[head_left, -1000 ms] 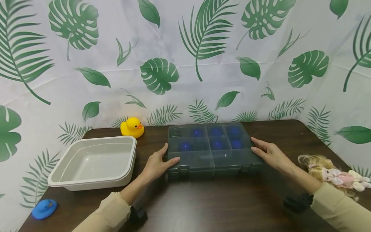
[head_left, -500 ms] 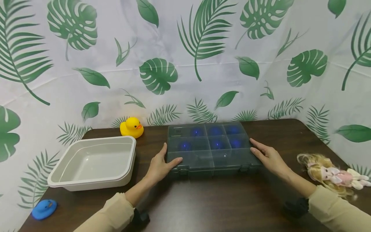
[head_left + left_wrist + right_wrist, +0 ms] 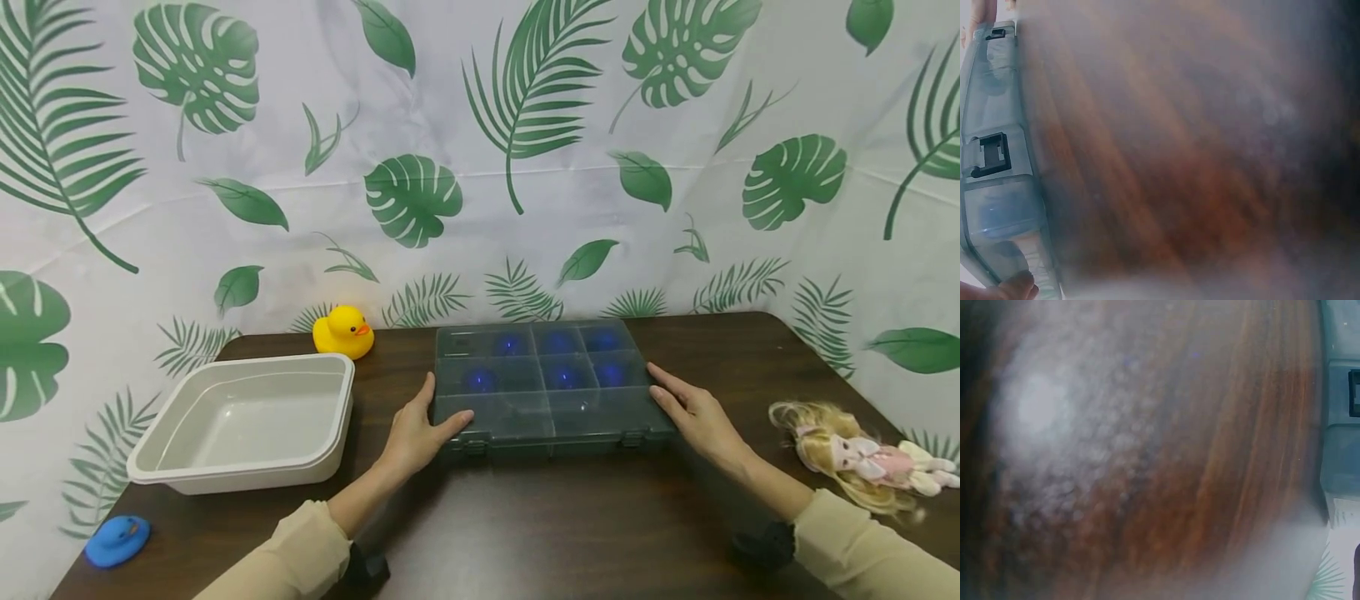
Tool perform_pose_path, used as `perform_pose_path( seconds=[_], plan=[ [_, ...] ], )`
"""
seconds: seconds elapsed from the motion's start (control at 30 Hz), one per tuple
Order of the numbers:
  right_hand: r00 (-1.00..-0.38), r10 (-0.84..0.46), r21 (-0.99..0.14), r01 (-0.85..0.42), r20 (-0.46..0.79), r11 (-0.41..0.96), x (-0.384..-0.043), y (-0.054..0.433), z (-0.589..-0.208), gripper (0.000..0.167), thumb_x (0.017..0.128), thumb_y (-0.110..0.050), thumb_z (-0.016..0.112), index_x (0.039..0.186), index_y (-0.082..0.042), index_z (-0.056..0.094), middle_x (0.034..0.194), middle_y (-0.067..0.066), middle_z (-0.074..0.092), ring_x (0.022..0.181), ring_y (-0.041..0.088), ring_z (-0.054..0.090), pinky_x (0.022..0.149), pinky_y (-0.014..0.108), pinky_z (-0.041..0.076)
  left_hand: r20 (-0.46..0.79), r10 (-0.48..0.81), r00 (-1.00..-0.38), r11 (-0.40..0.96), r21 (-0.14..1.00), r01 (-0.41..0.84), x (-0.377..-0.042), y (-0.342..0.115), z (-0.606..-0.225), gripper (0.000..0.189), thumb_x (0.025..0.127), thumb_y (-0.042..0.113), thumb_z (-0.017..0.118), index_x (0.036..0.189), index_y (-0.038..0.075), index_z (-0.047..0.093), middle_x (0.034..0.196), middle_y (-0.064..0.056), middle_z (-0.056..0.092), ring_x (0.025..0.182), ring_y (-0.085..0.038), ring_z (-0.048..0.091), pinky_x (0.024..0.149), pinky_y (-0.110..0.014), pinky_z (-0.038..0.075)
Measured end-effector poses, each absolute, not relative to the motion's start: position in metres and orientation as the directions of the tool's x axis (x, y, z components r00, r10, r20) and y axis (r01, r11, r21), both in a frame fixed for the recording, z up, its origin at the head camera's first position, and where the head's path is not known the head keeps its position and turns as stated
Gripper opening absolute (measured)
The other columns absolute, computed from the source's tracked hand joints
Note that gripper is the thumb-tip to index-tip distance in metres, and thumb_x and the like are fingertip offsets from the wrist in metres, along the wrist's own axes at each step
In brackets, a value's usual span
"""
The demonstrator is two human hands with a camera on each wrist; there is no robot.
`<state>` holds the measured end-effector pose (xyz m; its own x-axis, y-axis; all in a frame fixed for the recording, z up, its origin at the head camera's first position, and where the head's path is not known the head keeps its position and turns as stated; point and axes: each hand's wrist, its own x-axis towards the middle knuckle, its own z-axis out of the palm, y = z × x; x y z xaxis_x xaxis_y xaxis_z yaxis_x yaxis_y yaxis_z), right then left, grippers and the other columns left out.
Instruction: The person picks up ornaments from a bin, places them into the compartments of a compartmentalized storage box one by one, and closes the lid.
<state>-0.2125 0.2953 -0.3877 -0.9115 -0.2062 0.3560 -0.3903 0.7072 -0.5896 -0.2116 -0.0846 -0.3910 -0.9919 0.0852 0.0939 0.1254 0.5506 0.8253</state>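
A dark translucent compartment box (image 3: 510, 414) with its lid down lies near the back of the table, between my two hands. Several round blue things (image 3: 480, 381) show through the lid in separate compartments. My left hand (image 3: 412, 433) grips the box's left end, thumb over the front corner and fingers along the side. At the opposite end my right hand (image 3: 701, 421) holds the right side, its thumb against the edge. The left wrist view shows the front wall with a black latch (image 3: 992, 155). Only part of the box (image 3: 1342, 459) appears in the right wrist view.
A white basin (image 3: 255, 417) stands on the left, with a yellow rubber duck (image 3: 343, 332) behind it and a blue duck (image 3: 117, 540) in front. A blond doll (image 3: 862, 454) lies at the right. Leaf-printed cloth (image 3: 555, 208) hangs behind the dark wooden table (image 3: 555, 533).
My left thumb lies slightly farther right over the box's front corner, and the box's front has come down a little. Both hands stay at its sides; the other things have not moved.
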Motion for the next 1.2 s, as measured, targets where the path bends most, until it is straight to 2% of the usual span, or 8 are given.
perform_pose_path(
  seconds=[0.1, 0.27, 0.33, 0.47, 0.57, 0.7, 0.93, 1.2],
  plan=[
    [-0.910, -0.207, -0.570, -0.389, 0.359, 0.724, -0.213, 0.294, -0.382, 0.044, 0.099, -0.017, 0.047, 0.136, 0.006, 0.043, 0.132, 0.029, 0.049, 0.113, 0.041, 0.053, 0.082, 0.002, 0.039, 0.103, 0.089, -0.991, 0.552, 0.823, 0.135, -0.212, -0.086, -0.391, 0.087, 0.083, 0.034, 0.071, 0.145, -0.005, 0.024, 0.147, -0.021, 0.033, 0.133, -0.033, 0.039, 0.107, -0.048, 0.033],
    [-0.847, -0.120, -0.549, -0.437, 0.518, 0.712, -0.206, 0.278, -0.365, 0.033, 0.094, -0.009, 0.056, 0.125, 0.002, 0.057, 0.117, 0.022, 0.062, 0.093, -0.004, 0.060, 0.073, 0.002, 0.040, 0.105, 0.110, -0.988, 0.560, 0.815, 0.149, -0.212, -0.086, -0.387, 0.087, 0.084, 0.033, 0.071, 0.145, -0.006, 0.024, 0.147, -0.021, 0.033, 0.132, -0.033, 0.040, 0.106, -0.047, 0.034],
    [-0.818, -0.101, -0.617, -0.503, 0.567, 0.605, -0.200, 0.256, -0.360, 0.027, 0.092, -0.001, 0.057, 0.118, 0.004, 0.061, 0.110, 0.022, 0.065, 0.089, -0.011, 0.057, 0.074, 0.004, 0.044, 0.112, 0.111, -0.988, 0.563, 0.812, 0.155, -0.214, -0.087, -0.386, 0.087, 0.084, 0.032, 0.071, 0.145, -0.006, 0.023, 0.147, -0.021, 0.033, 0.132, -0.033, 0.040, 0.106, -0.047, 0.034],
    [-0.891, -0.236, -0.873, -0.437, 0.387, 0.216, -0.177, 0.193, -0.361, 0.026, 0.094, -0.001, 0.053, 0.116, 0.012, 0.057, 0.110, 0.028, 0.062, 0.097, 0.007, 0.065, 0.081, 0.019, 0.052, 0.131, 0.105, -0.986, 0.570, 0.805, 0.168, -0.215, -0.088, -0.385, 0.086, 0.084, 0.033, 0.070, 0.145, -0.006, 0.024, 0.146, -0.022, 0.034, 0.131, -0.034, 0.041, 0.106, -0.048, 0.034],
    [-0.924, -0.379, -0.998, -0.061, 0.051, 0.014, -0.158, 0.151, -0.373, 0.041, 0.096, -0.012, 0.052, 0.126, 0.016, 0.046, 0.122, 0.031, 0.055, 0.106, 0.019, 0.063, 0.090, 0.027, 0.050, 0.143, 0.096, -0.985, 0.567, 0.805, 0.173, -0.212, -0.088, -0.385, 0.088, 0.083, 0.038, 0.070, 0.145, -0.007, 0.025, 0.145, -0.024, 0.036, 0.130, -0.036, 0.042, 0.105, -0.049, 0.035],
    [-0.877, -0.412, -0.942, 0.318, -0.249, -0.109, -0.148, 0.113, -0.392, 0.052, 0.099, -0.014, 0.048, 0.136, 0.017, 0.031, 0.138, 0.033, 0.040, 0.122, 0.030, 0.052, 0.100, 0.034, 0.044, 0.163, 0.099, -0.982, 0.569, 0.800, 0.190, -0.208, -0.085, -0.385, 0.090, 0.083, 0.044, 0.069, 0.143, -0.009, 0.028, 0.143, -0.026, 0.038, 0.127, -0.038, 0.044, 0.104, -0.050, 0.036],
    [-0.904, -0.327, -0.890, 0.367, -0.274, -0.269, -0.143, 0.080, -0.405, 0.053, 0.101, -0.011, 0.042, 0.139, 0.020, 0.020, 0.143, 0.036, 0.029, 0.130, 0.036, 0.041, 0.106, 0.038, 0.036, 0.122, 0.095, -0.988, 0.547, 0.823, 0.154, -0.211, -0.087, -0.386, 0.085, 0.084, 0.034, 0.070, 0.144, -0.008, 0.026, 0.146, -0.024, 0.034, 0.132, -0.035, 0.040, 0.107, -0.048, 0.033],
    [-0.920, -0.268, -0.867, 0.368, -0.286, -0.337, -0.139, 0.072, -0.408, 0.054, 0.102, -0.011, 0.037, 0.140, 0.018, 0.012, 0.141, 0.035, 0.032, 0.126, 0.030, 0.048, 0.104, 0.034, 0.039, 0.116, 0.106, -0.988, 0.539, 0.828, 0.155, -0.211, -0.088, -0.386, 0.085, 0.084, 0.031, 0.070, 0.144, -0.009, 0.025, 0.145, -0.024, 0.035, 0.132, -0.034, 0.040, 0.106, -0.047, 0.034]
  ],
)
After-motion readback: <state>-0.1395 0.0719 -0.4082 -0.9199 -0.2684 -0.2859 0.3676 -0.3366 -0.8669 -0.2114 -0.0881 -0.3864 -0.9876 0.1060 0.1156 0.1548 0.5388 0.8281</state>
